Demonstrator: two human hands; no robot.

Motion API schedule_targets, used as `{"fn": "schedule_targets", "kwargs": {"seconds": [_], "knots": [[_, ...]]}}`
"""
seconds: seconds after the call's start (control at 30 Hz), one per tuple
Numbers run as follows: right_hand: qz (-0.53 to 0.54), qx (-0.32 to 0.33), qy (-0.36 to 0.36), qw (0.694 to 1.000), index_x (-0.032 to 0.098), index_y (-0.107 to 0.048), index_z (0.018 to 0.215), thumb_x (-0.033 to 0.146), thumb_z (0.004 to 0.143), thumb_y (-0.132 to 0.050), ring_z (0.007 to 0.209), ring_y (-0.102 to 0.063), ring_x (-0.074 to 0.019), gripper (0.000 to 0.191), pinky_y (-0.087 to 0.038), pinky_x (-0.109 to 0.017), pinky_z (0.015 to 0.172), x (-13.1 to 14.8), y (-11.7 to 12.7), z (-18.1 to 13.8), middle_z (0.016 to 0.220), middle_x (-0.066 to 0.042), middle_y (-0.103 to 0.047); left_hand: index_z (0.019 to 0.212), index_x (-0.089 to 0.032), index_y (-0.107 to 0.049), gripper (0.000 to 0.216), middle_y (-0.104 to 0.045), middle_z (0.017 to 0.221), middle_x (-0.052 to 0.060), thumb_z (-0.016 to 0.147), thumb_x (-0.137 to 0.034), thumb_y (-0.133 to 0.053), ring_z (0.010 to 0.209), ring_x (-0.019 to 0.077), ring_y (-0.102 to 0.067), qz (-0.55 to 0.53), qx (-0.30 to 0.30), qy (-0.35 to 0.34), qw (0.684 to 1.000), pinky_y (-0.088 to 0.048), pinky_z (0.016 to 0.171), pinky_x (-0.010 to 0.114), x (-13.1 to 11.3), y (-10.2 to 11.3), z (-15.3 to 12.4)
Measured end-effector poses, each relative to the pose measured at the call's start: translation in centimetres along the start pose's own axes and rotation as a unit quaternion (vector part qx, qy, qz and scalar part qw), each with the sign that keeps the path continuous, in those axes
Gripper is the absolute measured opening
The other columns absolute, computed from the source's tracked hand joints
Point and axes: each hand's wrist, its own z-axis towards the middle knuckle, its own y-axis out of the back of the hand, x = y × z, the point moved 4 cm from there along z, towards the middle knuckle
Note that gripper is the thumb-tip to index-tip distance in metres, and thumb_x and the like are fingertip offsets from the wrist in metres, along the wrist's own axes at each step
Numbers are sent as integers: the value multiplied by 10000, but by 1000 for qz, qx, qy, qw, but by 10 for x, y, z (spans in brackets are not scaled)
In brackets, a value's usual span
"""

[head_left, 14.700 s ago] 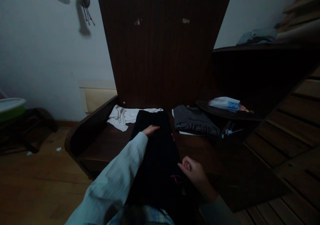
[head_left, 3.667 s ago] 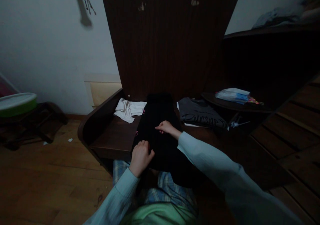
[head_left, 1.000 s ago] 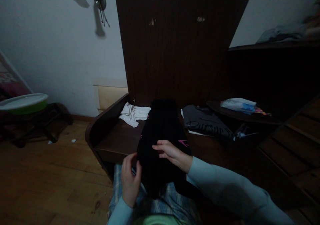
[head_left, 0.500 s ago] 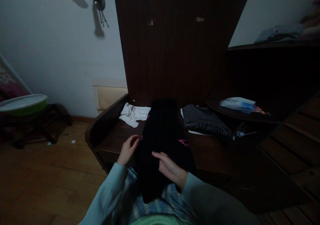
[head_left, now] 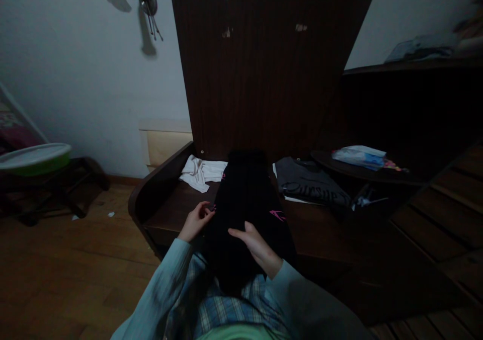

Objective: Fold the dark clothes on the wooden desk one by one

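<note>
A long black garment [head_left: 245,189] that looks like pants, with small pink marks, lies lengthwise on the dark wooden top, its near end hanging over the front edge toward my lap. At its left edge, my left hand [head_left: 196,220] has its fingers bent and the tips pinched against the fabric. My right hand [head_left: 258,244] is closed on the near part, thumb raised and the index finger pointing left; the dark cloth hides the other fingers.
White cloth [head_left: 204,173] lies left of the garment. To the right is a folded grey shirt [head_left: 309,181] with lettering. A small round shelf [head_left: 400,177] holds a blue-and-white packet [head_left: 360,156]. The wooden top [head_left: 169,211] has a raised left side. A green basin [head_left: 41,161] stands far left.
The garment's near end has drawn up slightly from my lap. My left hand has shifted a little right, its fingertips now at the cloth's edge. My right hand has moved slightly upward.
</note>
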Motion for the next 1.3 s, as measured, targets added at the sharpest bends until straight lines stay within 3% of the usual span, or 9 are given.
{"fn": "schedule_targets", "kwargs": {"seconds": [0.13,0.27,0.37,0.57,0.77,0.9,1.03,1.17,1.3], "knots": [[-87,-17,34,995,138,-615,810,376,540,-708,823,-609,-219,373,-447,-336,764,1,10,8,788,-39,-670,1062,-145,-512,484,-461,552,-61,662,-410,-573,515,97,-437,65,67,-13,996,-360,513,219,-5,-5,-7],[-129,-9,-1,992,135,-578,586,465,518,-693,608,-593,-181,356,-437,-299,610,-5,13,15,568,-3,-617,1233,-140,-390,600,-444,567,-60,704,-376,-546,536,94,-421,27,144,-30,989,-352,532,216,-3,-5,-17],[-109,13,-6,994,136,-582,606,458,453,-728,591,-587,-172,385,-428,-288,594,-6,10,15,576,1,-622,1280,-145,-322,658,-465,628,-46,703,-361,-553,588,96,-434,-6,165,-32,986,-362,563,213,2,-3,-20],[-48,43,11,998,172,-583,824,388,455,-748,747,-617,-193,458,-443,-311,694,5,8,8,741,-13,-666,1126,-168,-476,520,-415,661,-49,674,-402,-585,568,76,-383,-18,144,-22,989,-325,524,195,5,5,-17],[-85,61,-23,994,183,-558,789,394,538,-687,773,-609,-190,352,-438,-312,686,5,10,7,787,-26,-655,1002,-164,-529,430,-404,613,-60,668,-432,-572,541,76,-374,-7,147,-16,989,-312,498,190,2,6,-15],[-70,18,-45,996,182,-554,809,350,577,-666,826,-596,-185,307,-438,-304,718,3,14,5,841,-45,-630,1013,-158,-520,389,-470,630,-40,703,-394,-518,587,102,-443,33,76,-25,996,-358,549,210,2,5,-12],[-32,-49,-69,996,193,-506,984,307,601,-665,793,-596,-157,430,-451,-294,731,9,25,-7,876,-44,-603,1047,-173,-506,373,-487,640,-35,710,-333,-489,579,106,-453,71,64,-35,995,-358,543,207,4,2,-12],[-66,-28,-13,997,229,-479,1044,303,600,-664,739,-590,-126,487,-462,-284,728,21,32,-7,802,7,-589,999,-179,-540,327,-479,610,-38,716,-328,-473,573,111,-459,100,47,-49,993,-360,556,211,4,3,-13],[-191,-39,64,979,196,-500,976,321,564,-671,583,-549,-107,464,-458,-251,570,22,35,14,640,53,-534,942,-171,-565,298,-481,586,-39,712,-339,-476,554,109,-457,103,46,-53,992,-355,540,208,1,2,-14]]}}
